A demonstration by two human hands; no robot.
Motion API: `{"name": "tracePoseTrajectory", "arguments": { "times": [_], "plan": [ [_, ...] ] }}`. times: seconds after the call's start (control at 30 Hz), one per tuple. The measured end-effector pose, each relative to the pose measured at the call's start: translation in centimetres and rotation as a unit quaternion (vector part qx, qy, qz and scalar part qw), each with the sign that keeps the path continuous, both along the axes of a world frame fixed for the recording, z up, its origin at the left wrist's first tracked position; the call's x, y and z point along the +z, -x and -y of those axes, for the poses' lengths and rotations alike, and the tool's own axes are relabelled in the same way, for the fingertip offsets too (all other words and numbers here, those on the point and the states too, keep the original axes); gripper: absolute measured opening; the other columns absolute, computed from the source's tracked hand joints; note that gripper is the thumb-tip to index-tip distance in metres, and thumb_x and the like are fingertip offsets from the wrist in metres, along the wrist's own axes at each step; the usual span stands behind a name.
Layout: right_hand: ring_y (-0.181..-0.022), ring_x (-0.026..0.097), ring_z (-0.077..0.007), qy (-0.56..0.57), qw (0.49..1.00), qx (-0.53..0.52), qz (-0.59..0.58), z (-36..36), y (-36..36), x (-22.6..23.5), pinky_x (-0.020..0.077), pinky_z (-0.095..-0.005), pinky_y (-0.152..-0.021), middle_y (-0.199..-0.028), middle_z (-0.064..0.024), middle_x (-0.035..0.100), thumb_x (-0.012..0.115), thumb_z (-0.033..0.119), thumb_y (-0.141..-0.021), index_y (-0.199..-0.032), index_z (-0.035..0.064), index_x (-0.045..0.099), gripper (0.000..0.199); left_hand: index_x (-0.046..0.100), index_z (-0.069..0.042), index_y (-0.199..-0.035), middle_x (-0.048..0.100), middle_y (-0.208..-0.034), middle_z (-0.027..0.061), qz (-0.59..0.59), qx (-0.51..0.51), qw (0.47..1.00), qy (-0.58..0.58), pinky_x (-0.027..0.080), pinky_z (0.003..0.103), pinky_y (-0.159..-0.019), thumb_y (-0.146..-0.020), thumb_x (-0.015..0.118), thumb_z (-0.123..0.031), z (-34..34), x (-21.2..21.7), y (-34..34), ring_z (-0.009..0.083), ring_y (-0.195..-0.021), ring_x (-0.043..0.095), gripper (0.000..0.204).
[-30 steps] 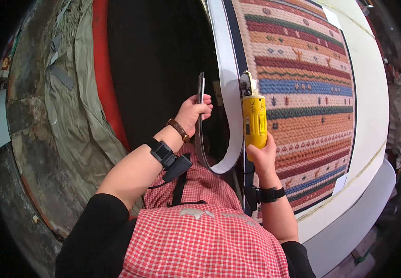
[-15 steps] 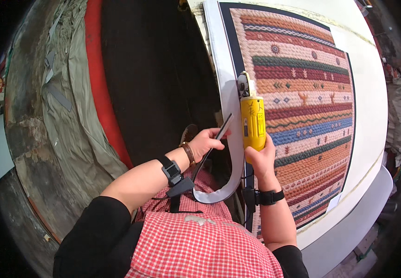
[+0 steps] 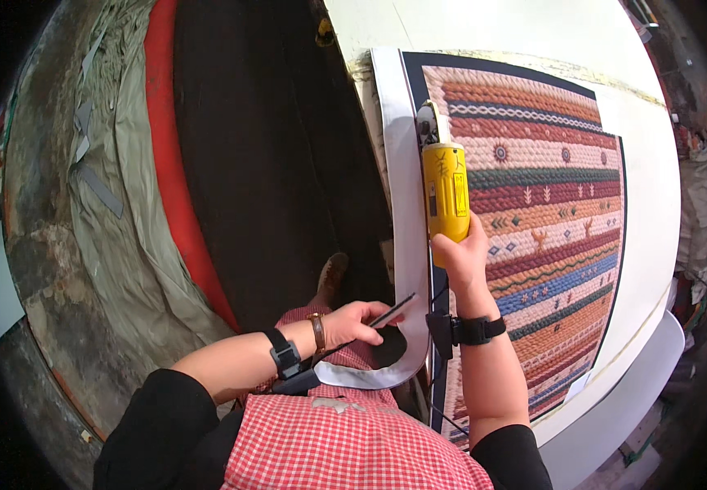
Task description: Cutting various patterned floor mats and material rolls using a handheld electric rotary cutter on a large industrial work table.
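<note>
Our cutter [image 3: 449,196] sits farther up the left edge of the mat [image 3: 549,192] than half a second ago, nearing its far corner, so most of that side looks cut. Our right fingers [image 3: 477,232] wrap the cutter; our left fingers [image 3: 379,311], left of the mat's near part, pinch the looped strip [image 3: 370,376].
</note>
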State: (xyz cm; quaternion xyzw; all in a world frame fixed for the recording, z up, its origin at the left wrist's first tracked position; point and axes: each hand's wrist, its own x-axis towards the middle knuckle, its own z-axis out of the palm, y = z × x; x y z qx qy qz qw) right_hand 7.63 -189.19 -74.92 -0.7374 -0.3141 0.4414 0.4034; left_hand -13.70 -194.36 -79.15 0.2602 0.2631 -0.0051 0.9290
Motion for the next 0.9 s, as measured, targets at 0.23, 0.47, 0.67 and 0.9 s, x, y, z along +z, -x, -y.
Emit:
{"name": "tracePoseTrajectory", "arguments": {
  "times": [0.23,0.47,0.67,0.9],
  "plan": [
    [-0.072,0.059,-0.015,-0.033,0.999,-0.009,0.0,-7.1,-0.3,-2.1,0.0475,-0.0267,-0.065,-0.083,-0.0094,0.062,0.061,0.006,-0.064,-0.099,-0.005,0.055,0.037,0.057,-0.001,-0.117,0.054,-0.115,0.0058,0.016,0.007,0.997,-0.076,0.037,0.03,-0.099,-0.065,0.067,-0.011,-0.6,0.9,1.1,0.0171,-0.109,0.051,0.055],
    [-0.063,0.057,-0.0142,-0.065,0.995,0.016,-0.074,-14.3,-0.3,-3.3,0.0457,-0.0278,-0.056,-0.078,-0.0073,0.061,0.062,0.01,-0.066,-0.094,-0.0037,0.057,0.031,0.06,-0.001,-0.102,0.06,-0.094,0.003,-0.124,0.156,0.974,-0.107,0.048,0.028,-0.081,-0.064,0.081,-0.013,-1.0,2.8,4.8,0.0128,-0.087,0.058,0.045],
    [-0.084,0.063,-0.0254,-0.076,0.95,0.065,-0.295,-10.4,-1.0,0.0,0.0515,-0.0335,-0.07,-0.094,-0.0169,0.061,0.056,0.012,-0.065,-0.112,-0.0064,0.049,0.051,0.055,-0.009,-0.09,0.057,-0.083,0.0003,-0.429,0.439,0.723,-0.316,0.046,0.029,-0.068,-0.06,0.073,0.002,-5.9,5.8,20.0,0.0131,-0.073,0.054,0.038],
    [-0.09,0.063,-0.0236,-0.022,0.916,-0.008,-0.401,15.7,-2.9,4.7,0.051,-0.033,-0.076,-0.1,-0.0132,0.061,0.067,0.012,-0.058,-0.121,0.0009,0.047,0.067,0.039,0.008,-0.128,0.05,-0.126,0.0236,-0.886,0.02,0.345,-0.309,0.038,0.045,-0.097,-0.062,0.081,-0.036,0.4,18.0,44.9,0.035,-0.116,0.049,0.09]
  ]
}}
